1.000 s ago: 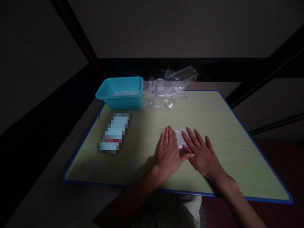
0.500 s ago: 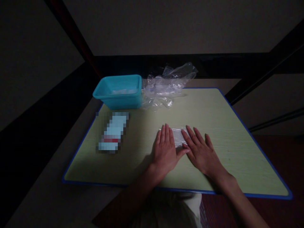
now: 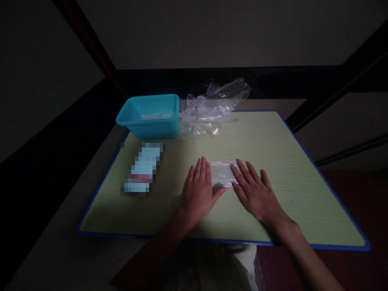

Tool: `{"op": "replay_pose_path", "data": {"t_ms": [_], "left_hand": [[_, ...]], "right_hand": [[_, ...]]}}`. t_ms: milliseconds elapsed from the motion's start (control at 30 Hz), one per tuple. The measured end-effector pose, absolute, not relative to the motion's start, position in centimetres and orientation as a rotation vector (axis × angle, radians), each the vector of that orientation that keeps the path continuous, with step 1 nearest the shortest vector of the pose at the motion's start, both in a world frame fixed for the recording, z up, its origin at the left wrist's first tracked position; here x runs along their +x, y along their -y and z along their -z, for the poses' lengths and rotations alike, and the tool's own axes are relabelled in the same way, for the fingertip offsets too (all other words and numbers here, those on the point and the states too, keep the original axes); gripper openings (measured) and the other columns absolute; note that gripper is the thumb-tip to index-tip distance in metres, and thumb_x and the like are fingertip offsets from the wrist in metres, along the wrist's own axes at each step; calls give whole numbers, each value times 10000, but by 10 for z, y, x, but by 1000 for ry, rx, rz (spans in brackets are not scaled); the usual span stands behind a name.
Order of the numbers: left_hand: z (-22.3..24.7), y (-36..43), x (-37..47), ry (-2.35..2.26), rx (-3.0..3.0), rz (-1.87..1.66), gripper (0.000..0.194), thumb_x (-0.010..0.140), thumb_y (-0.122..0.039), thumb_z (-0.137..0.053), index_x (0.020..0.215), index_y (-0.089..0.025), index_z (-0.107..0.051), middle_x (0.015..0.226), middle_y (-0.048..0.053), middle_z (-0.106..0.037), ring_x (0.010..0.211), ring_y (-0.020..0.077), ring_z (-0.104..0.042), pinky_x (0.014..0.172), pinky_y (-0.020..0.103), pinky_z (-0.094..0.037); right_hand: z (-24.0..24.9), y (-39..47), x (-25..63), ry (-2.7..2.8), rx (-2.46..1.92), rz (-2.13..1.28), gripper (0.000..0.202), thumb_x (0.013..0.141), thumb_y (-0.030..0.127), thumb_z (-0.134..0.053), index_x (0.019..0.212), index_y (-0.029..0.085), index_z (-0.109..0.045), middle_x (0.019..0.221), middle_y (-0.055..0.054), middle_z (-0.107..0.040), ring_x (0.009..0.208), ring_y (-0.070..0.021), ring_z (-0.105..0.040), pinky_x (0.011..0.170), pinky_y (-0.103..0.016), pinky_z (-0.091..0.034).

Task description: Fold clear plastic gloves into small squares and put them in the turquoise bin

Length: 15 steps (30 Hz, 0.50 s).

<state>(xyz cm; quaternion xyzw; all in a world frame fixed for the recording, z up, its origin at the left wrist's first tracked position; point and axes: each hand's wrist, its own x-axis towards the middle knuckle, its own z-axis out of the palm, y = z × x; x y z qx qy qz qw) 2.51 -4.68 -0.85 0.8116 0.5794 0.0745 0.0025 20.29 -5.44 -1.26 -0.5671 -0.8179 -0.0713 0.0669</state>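
A flat piece of clear plastic [image 3: 222, 173] lies on the table between my two hands. My left hand [image 3: 198, 192] rests palm down at its left edge, fingers stretched forward and thumb pointing right. On the other side, my right hand [image 3: 254, 192] is laid flat with spread fingers, its fingertips touching the right part of the plastic. Neither hand is wrapped round anything.
The pale green table [image 3: 291, 182] has a blue rim. A turquoise basket [image 3: 157, 128] with something whitish inside stands at the back left. Crumpled clear plastic [image 3: 212, 109] lies beside it. A pixelated light-blue object [image 3: 145, 165] lies at the left.
My left hand has slid to the left, and more of the plastic shows between my hands. My right hand has stayed nearly in place.
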Motion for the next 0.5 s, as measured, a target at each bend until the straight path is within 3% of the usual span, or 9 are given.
{"op": "replay_pose_path", "data": {"t_ms": [400, 500], "left_hand": [[16, 48, -5, -1758, 2571, -322, 771, 858, -562, -379, 1330, 44, -307, 1417, 269, -295, 1350, 316, -228, 1081, 449, -277], [21, 50, -20, -1689, 2561, -436, 730, 867, -508, -406, 1346, 23, -263, 1415, 278, -294, 1348, 322, -227, 1073, 456, -292]], "right_hand": [[13, 54, 206, 2389, -1686, 49, 520, 942, 408, -244, 1424, 211, -227, 1467, -103, -290, 1336, -273, -265, 1014, -562, -283], [9, 55, 217, 2347, -1575, -82, 512, 935, 417, -286, 1395, 192, -298, 1458, -119, -312, 1330, -247, -291, 1013, -523, -318]]}}
